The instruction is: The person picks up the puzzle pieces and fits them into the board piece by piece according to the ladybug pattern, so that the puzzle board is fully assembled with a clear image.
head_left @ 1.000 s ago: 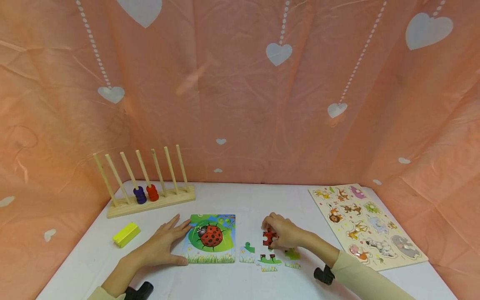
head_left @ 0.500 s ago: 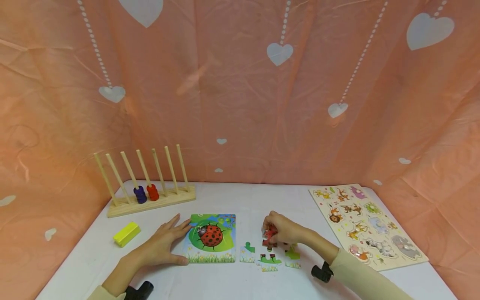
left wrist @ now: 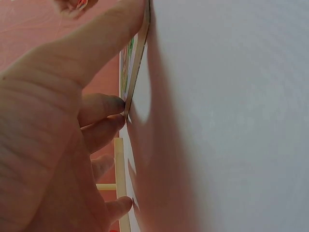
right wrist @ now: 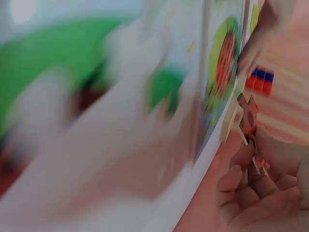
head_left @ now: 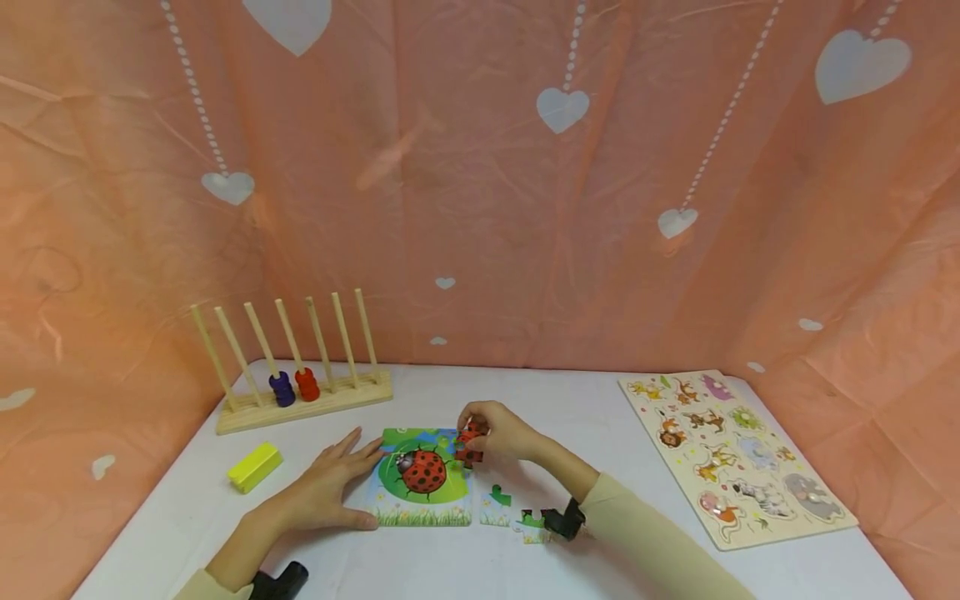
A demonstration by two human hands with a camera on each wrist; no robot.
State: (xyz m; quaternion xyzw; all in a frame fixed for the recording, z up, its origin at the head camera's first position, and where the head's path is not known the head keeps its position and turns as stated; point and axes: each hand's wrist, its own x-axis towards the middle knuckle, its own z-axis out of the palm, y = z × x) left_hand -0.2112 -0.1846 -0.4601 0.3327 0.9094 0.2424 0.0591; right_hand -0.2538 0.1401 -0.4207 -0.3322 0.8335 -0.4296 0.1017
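Observation:
My left hand (head_left: 324, 490) lies at the left side of a square ladybug puzzle board (head_left: 424, 515). Its fingers are spread, with fingertips and thumb touching the board's edge, as the left wrist view also shows. My right hand (head_left: 504, 432) pinches red, black-spotted jigsaw pieces (head_left: 469, 454) above the board's upper right corner. In the right wrist view these red pieces (right wrist: 248, 118) stand up from between thumb and fingers; whether they are joined is unclear. On the table right of the board lie a green-and-white corner piece (head_left: 493, 510) and a green piece with black (head_left: 531, 520), partly behind the right wrist camera.
A wooden peg rack (head_left: 307, 408) with purple and red rings stands at the back left. In front of it lies a yellow block (head_left: 255, 467). An animal puzzle board (head_left: 712, 458) rests at the right. A pink heart-patterned curtain (head_left: 480, 208) hangs behind the table.
My right hand has lifted the red jigsaw pieces off the table and moved left to the board's upper right corner. My left hand has stayed at the board's edge.

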